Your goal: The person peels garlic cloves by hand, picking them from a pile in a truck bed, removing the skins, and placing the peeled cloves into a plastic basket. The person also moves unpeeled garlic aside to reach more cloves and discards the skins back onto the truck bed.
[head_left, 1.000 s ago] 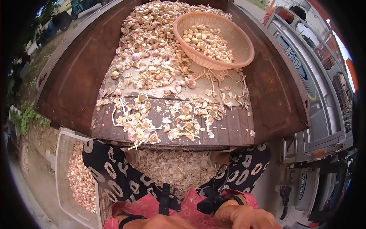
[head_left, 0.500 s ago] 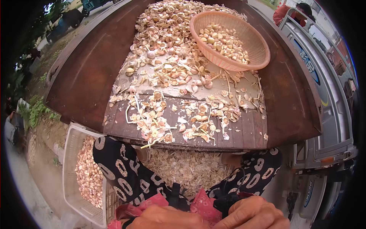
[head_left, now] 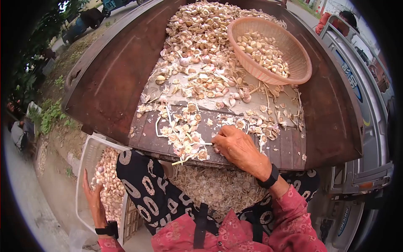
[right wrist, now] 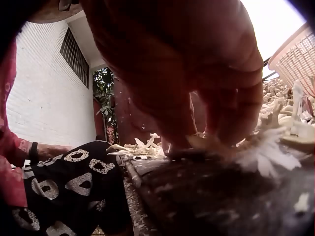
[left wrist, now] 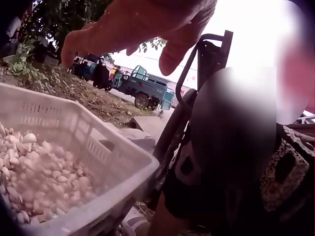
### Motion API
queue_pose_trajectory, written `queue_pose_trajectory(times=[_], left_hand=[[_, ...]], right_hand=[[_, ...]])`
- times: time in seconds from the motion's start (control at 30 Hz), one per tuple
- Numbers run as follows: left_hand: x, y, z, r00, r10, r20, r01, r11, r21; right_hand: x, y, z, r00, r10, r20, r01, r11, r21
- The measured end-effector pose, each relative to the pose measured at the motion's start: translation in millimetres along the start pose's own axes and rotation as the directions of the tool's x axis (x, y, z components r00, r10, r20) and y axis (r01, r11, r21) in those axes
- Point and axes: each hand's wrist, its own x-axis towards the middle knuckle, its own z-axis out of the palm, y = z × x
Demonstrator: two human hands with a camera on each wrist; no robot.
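My left hand [head_left: 95, 198] reaches over the white plastic crate [head_left: 80, 181], fingers spread and thumb apart, holding nothing. Garlic cloves [head_left: 111, 170] fill the crate's bottom; the left wrist view shows the hand [left wrist: 142, 29] raised above its far rim. My right hand [head_left: 242, 150] is low at the near edge of the brown cart bed [head_left: 145, 132], its fingertips together among the scraps. In the right wrist view, curled fingers [right wrist: 236, 115] and thumb close round tan garlic pieces [right wrist: 209, 143] at the bed's surface, partly hidden by the hand. Papery white skin [right wrist: 268, 157] lies beside them.
An orange-pink basket [head_left: 300, 75] of garlic cloves stands on the right of the bed. Behind it spreads a heap of garlic [head_left: 201, 21]. Peelings and stems [head_left: 184, 134] litter the near boards, with more skins [head_left: 210, 185] between the knees. A grey vehicle [head_left: 365, 122] is parked right.
Both hands were at the lap. The left has moved out over the crate, its fingers spreading; the right has reached forward to the garlic scraps on the bed. The head view has turned left.
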Motion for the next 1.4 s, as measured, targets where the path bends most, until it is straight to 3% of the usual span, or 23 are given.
queue_pose_trajectory(times=[0.07, 0.13, 0.2, 0.23, 0.27, 0.33, 0.4, 0.53, 0.6, 0.73, 0.8, 0.87, 0.93, 0.97, 1.13, 1.27, 1.33, 1.37, 1.4], left_hand=[[-5, -9, -1, 0.996, -0.091, -0.015, 0.089, 0.994, -0.07], [-7, 28, 19, 0.995, -0.094, -0.037, 0.087, 0.984, -0.154], [-13, 81, 43, 0.98, -0.149, 0.132, 0.198, 0.789, -0.581], [-18, 102, 59, 0.961, -0.117, 0.251, 0.256, 0.721, -0.644], [-26, 122, 79, 0.928, -0.07, 0.366, 0.321, 0.646, -0.693], [-44, 160, 119, 0.777, 0.015, 0.63, 0.505, 0.583, -0.636], [-63, 177, 156, 0.68, 0.055, 0.731, 0.582, 0.566, -0.584], [-71, 167, 194, 0.645, 0.095, 0.758, 0.597, 0.555, -0.578], [-77, 165, 196, 0.578, 0.072, 0.813, 0.675, 0.518, -0.525], [-70, 163, 193, 0.625, 0.033, 0.78, 0.652, 0.528, -0.544], [-64, 157, 188, 0.644, -0.02, 0.764, 0.692, 0.441, -0.572], [-55, 154, 182, 0.654, -0.05, 0.755, 0.708, 0.392, -0.587], [-50, 149, 179, 0.662, -0.025, 0.749, 0.729, 0.256, -0.635], [-49, 149, 177, 0.654, -0.017, 0.756, 0.733, 0.257, -0.629], [-48, 157, 161, 0.614, 0.015, 0.789, 0.768, 0.218, -0.602], [-51, 189, 127, 0.534, 0.194, 0.823, 0.792, 0.225, -0.567], [-54, 210, 110, 0.481, 0.561, 0.674, 0.632, 0.31, -0.71], [-52, 225, 100, 0.428, 0.647, 0.631, 0.599, 0.32, -0.734], [-49, 236, 96, 0.366, 0.725, 0.583, 0.563, 0.326, -0.759]], right_hand=[[3, -6, -2, 0.997, 0.031, 0.065, -0.024, 0.995, -0.097], [4, -1, 5, 0.999, 0.013, 0.038, -0.01, 0.998, -0.069], [-1, -6, 7, 1.0, 0.013, 0.007, -0.012, 0.999, -0.043], [-2, -16, 5, 0.995, 0.023, -0.093, -0.015, 0.997, 0.082], [-5, -27, 2, 0.98, 0.046, -0.192, -0.007, 0.98, 0.201], [-11, -54, -6, 0.973, 0.04, -0.226, 0.014, 0.973, 0.23], [-19, -72, -6, 0.958, 0.004, -0.286, 0.087, 0.949, 0.303], [-39, -69, -5, 0.934, 0.03, -0.357, 0.068, 0.964, 0.259], [-39, -67, -5, 0.938, 0.037, -0.345, 0.068, 0.956, 0.286], [-19, -57, -7, 0.954, 0.01, -0.299, 0.101, 0.93, 0.354], [3, -45, -17, 0.999, 0.008, 0.034, -0.026, 0.824, 0.566], [33, -18, -7, 0.995, -0.048, -0.082, 0.076, 0.919, 0.386], [59, 8, 6, 0.991, -0.124, -0.052, 0.132, 0.971, 0.202], [71, 15, 13, 0.989, -0.15, -0.011, 0.151, 0.983, 0.105], [86, 17, 32, 0.993, -0.068, 0.101, 0.066, 0.998, 0.025], [73, 18, 23, 0.993, -0.078, 0.092, 0.078, 0.997, 0.0], [64, 9, 5, 0.965, 0.138, 0.225, -0.223, 0.88, 0.419], [57, 7, -1, 0.886, 0.274, 0.374, -0.458, 0.643, 0.613], [49, 8, -3, 0.886, 0.279, 0.37, -0.459, 0.647, 0.609]])
